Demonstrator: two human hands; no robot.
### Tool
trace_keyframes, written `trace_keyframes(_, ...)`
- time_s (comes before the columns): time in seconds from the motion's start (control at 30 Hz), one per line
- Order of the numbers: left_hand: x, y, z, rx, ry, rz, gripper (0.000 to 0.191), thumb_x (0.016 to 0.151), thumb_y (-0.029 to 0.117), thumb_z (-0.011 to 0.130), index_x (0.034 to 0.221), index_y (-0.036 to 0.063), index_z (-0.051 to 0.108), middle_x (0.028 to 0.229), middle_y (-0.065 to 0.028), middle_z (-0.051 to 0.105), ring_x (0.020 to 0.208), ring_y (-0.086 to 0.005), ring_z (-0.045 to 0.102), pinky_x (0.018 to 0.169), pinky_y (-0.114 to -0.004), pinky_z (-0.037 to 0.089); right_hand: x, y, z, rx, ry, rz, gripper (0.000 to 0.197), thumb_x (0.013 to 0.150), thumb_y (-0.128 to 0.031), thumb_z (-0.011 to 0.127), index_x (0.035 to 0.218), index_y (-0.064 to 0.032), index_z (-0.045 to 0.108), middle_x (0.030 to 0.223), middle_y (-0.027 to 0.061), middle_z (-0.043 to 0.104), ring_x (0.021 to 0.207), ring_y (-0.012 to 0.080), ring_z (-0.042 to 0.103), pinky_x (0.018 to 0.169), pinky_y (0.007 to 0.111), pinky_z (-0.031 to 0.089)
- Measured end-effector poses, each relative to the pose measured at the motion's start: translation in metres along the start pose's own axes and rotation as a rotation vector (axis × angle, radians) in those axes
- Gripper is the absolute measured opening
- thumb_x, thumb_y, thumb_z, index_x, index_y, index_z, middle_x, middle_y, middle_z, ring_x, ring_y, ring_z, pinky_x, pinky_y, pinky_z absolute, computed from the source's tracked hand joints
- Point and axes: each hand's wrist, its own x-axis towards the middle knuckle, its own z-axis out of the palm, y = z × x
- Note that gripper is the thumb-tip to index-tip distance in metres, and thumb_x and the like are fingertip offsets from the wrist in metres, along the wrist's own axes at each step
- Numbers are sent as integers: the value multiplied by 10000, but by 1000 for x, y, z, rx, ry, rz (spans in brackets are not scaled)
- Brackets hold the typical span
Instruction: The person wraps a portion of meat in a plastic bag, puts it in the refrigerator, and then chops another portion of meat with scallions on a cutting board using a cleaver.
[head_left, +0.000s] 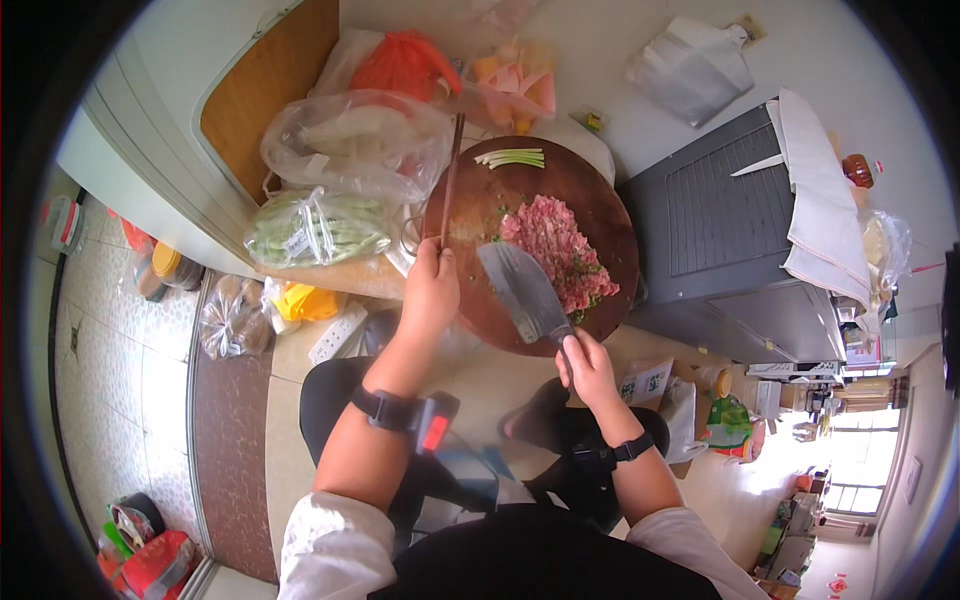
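My right hand (591, 364) grips the handle of a cleaver (525, 289). Its broad dark blade is over the round wooden chopping board (469, 300), beside a mound of minced meat (551, 244) flecked with chopped green bits. In my left hand (433, 281) is a pair of long brown chopsticks (452, 176), pointing away from me along the board's left edge. A wire-like loop (409, 234) shows just left of that hand; what it belongs to is unclear. Several cut scallion lengths (514, 157) lie near the board's far edge.
Left of the board sit a clear bag of green vegetables (319, 229), a larger clear bag (352, 142) and a red bag (401, 67). A grey cabinet (675, 292) stands at the right, with a wire rack (720, 195), a white knife (756, 166) and a cloth (821, 217) on top.
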Motion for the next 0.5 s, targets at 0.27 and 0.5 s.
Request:
trace_keyframes(0.27,-2,1,2,-17,-27,-12,241,902,185,415,1038,5,501,821,-186,577,782,-312,568,713,-363,433,22,21,-18,-272,-45,-24,272,883,-257,535,908,12,552,580,44,531,496,119,490,490,253,394)
trace_keyframes(0.5,-2,5,-3,-23,-25,-33,249,902,196,416,1046,10,496,829,-190,585,788,-325,574,715,-369,435,8,33,-14,-123,-65,52,245,855,-218,570,964,2,580,634,22,566,542,88,496,524,257,423)
